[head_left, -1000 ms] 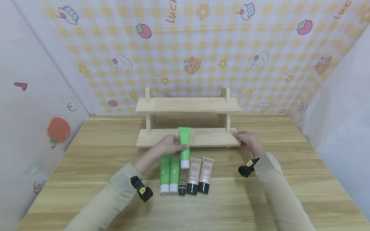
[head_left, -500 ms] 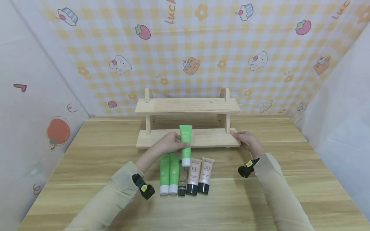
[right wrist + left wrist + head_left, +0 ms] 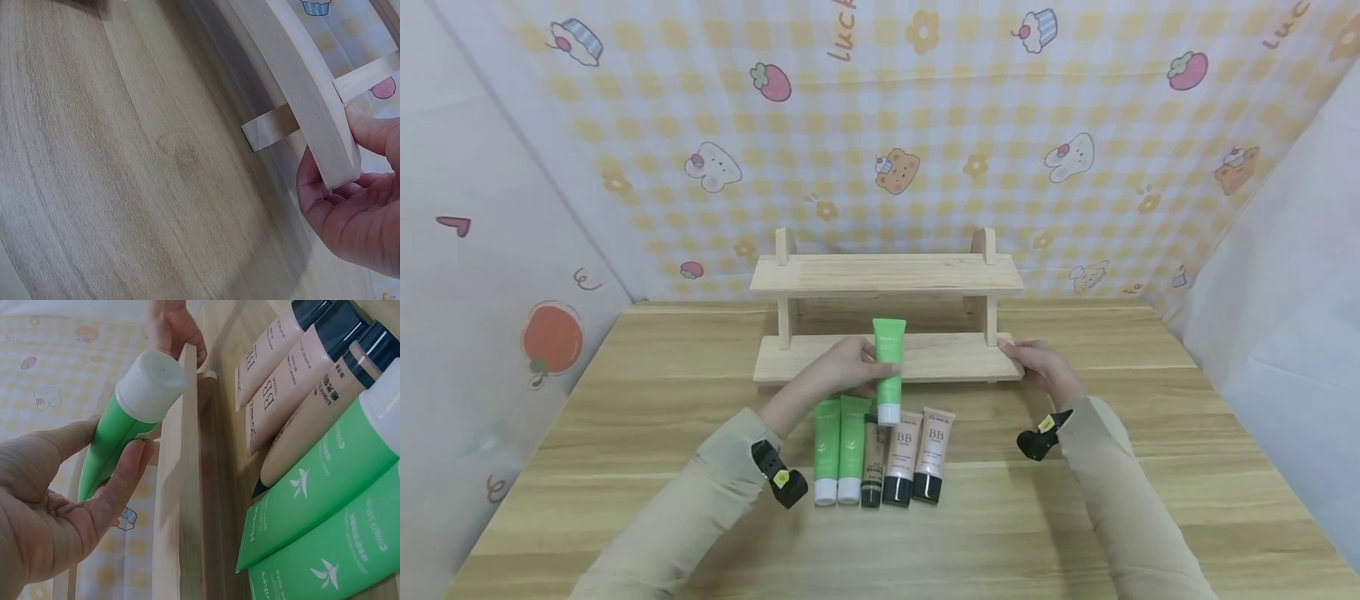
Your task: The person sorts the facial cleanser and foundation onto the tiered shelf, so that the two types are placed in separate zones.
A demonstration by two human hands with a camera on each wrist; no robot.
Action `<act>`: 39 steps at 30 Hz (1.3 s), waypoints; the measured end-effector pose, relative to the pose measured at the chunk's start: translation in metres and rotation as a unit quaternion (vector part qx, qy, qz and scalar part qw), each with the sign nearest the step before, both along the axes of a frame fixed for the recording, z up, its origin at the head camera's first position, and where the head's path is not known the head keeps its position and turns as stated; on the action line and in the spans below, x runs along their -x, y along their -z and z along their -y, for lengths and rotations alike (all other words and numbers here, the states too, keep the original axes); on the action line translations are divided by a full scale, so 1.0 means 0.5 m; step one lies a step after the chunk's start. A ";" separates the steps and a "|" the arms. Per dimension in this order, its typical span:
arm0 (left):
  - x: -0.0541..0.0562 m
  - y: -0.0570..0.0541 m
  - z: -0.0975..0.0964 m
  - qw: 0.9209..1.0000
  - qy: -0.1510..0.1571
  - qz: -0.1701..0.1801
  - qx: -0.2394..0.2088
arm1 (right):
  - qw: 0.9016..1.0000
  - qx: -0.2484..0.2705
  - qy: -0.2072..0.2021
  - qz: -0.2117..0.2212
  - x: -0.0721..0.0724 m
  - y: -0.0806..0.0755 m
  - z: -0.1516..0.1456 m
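My left hand (image 3: 856,364) pinches a light green tube (image 3: 889,367) with a white cap between thumb and fingers. It holds the tube cap down, in front of the lower board of a two-tier wooden shelf (image 3: 820,354). In the left wrist view the tube's white cap (image 3: 152,386) points toward the camera. My right hand (image 3: 1043,364) grips the right end of the lower board, thumb on top and fingers curled underneath, as the right wrist view shows at the board end (image 3: 334,150).
Below the shelf lie two green tubes (image 3: 838,450), a slim tan tube (image 3: 873,458) with a dark cap, and two pinkish BB cream tubes (image 3: 917,454) with black caps, side by side on the wooden table (image 3: 625,417). A patterned cloth (image 3: 880,108) hangs behind.
My left hand has carried the green tube slightly right and farther toward the shelf. The right hand keeps its grip on the board's end; the shelf and lying tubes stay put.
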State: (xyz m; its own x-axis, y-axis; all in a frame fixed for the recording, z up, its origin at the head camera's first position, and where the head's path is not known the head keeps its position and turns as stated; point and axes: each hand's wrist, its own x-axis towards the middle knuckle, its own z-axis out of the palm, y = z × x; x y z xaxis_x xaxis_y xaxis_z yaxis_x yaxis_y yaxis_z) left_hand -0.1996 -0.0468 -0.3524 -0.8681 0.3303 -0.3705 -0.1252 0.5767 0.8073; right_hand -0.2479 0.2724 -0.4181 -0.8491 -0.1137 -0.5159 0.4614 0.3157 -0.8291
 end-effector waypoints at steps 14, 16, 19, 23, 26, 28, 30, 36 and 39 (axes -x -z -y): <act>0.021 -0.011 -0.023 1.000 0.007 0.001 0.000 | 0.999 0.044 0.019 0.016 -0.015 -0.034 0.017; 0.023 -0.014 -0.028 1.000 0.005 0.001 0.000 | 0.999 0.039 0.017 0.016 -0.016 -0.036 0.017; 0.026 -0.020 -0.038 1.000 0.009 -0.006 0.001 | 0.999 0.039 0.017 0.013 -0.018 -0.039 0.016; 0.031 -0.025 -0.053 1.000 0.017 -0.013 -0.001 | 0.998 0.050 0.019 0.014 -0.018 -0.037 0.016; 0.034 -0.027 -0.062 1.000 0.018 -0.007 -0.006 | 0.998 0.050 0.020 0.018 -0.016 -0.031 0.016; 0.036 -0.028 -0.066 1.000 0.019 -0.005 -0.011 | 0.998 0.049 0.021 0.020 -0.015 -0.029 0.015; 0.037 -0.028 -0.070 1.000 0.020 -0.003 -0.015 | 0.999 0.046 0.020 0.020 -0.015 -0.029 0.015; 0.041 -0.034 -0.078 1.000 0.020 -0.003 -0.019 | 0.999 0.044 0.018 0.016 -0.014 -0.029 0.016; 0.042 -0.038 -0.082 1.000 0.020 0.000 -0.022 | 0.999 0.043 0.016 0.015 -0.014 -0.028 0.015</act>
State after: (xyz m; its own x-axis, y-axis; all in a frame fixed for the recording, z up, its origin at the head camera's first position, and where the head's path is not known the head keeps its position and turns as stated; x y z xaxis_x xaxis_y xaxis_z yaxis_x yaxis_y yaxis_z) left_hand -0.2208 -0.0061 -0.3334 -0.8539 0.3808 -0.3546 -0.1027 0.5447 0.8323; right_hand -0.2410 0.2649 -0.4040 -0.8369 -0.1312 -0.5313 0.4958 0.2294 -0.8376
